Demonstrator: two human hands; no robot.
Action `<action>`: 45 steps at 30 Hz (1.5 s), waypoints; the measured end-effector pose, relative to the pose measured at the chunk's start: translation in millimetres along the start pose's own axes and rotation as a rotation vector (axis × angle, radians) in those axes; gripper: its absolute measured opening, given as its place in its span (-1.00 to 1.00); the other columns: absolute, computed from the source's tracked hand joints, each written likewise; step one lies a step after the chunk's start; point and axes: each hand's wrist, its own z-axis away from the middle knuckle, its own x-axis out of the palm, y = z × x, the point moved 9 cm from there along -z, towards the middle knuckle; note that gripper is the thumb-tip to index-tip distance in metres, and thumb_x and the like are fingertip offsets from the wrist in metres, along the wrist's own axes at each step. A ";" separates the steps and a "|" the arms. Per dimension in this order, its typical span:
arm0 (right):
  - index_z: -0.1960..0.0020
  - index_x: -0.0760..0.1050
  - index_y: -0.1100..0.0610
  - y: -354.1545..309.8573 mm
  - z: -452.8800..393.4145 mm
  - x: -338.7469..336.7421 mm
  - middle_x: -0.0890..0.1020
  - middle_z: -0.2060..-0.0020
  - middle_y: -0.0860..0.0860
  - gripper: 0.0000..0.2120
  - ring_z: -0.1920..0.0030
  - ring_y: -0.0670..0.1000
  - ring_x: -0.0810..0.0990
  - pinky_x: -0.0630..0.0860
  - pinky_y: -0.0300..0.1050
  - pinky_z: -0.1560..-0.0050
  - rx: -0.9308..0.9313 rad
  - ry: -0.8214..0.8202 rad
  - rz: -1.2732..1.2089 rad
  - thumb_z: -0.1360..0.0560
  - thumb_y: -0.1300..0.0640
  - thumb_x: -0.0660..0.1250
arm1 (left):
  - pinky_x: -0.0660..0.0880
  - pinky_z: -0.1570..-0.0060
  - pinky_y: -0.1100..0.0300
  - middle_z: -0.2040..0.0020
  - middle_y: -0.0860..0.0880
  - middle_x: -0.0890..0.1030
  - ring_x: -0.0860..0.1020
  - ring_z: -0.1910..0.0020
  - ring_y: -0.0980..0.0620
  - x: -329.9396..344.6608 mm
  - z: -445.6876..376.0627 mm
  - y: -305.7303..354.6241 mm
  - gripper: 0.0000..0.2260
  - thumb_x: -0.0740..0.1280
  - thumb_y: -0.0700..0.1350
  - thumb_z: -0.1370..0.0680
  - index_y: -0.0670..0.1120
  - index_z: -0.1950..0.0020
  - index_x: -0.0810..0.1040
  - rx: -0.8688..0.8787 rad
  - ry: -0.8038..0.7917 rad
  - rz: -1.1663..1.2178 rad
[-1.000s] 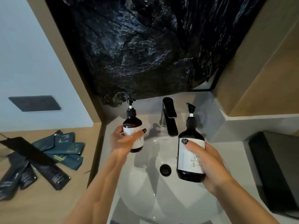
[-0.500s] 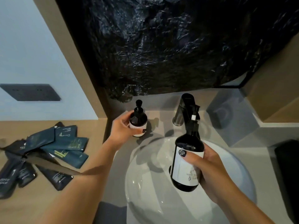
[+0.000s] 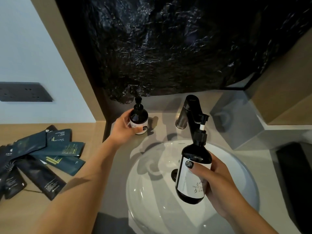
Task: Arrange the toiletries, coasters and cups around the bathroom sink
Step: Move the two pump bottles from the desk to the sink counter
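— Two pump bottles, right? Where are they?

— Yes. The small bottle [image 3: 138, 119] stands upright on the grey counter [image 3: 162, 130], at the back left of the sink [image 3: 152, 191], close under the crumpled black plastic [image 3: 168, 48]. The left hand [image 3: 125, 130] is wrapped around it, thumb across the white label.

— And the large one?

— The large bottle [image 3: 194, 169] is held in the air above the basin, tilted a little so its pump leans up and to the right. The right hand [image 3: 217, 184] grips its body from the right side, thumb lying across the white label.

— So neither hand is free?

— Neither. Each is closed on its own bottle.

— What is near them?

— The dark faucet [image 3: 190, 112] rises from the counter behind the sink, between the two bottles; the large bottle's pump overlaps it in the view. The drain [image 3: 173, 173] shows just left of the large bottle's body.

— Anything further out?

— To the left, on the wooden counter [image 3: 25, 217], a loose pile of dark sachets [image 3: 42, 157] lies overlapping, well apart from the sink. Above them a dark socket plate [image 3: 23, 92] sits on the pale wall. At the far right edge lies a black object [image 3: 293, 183]; I cannot tell what it is.
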 end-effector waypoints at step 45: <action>0.03 0.59 0.07 -177.2 86.0 -112.9 0.58 0.31 -0.02 -0.88 0.28 -0.04 0.54 0.48 -0.16 0.16 -0.518 0.322 0.617 -0.43 0.18 0.42 | 0.57 -0.04 0.26 0.11 0.03 0.73 0.67 0.06 0.13 189.9 153.5 193.6 -0.79 0.41 -0.36 -0.47 -0.08 0.04 0.71 0.367 -0.200 -0.029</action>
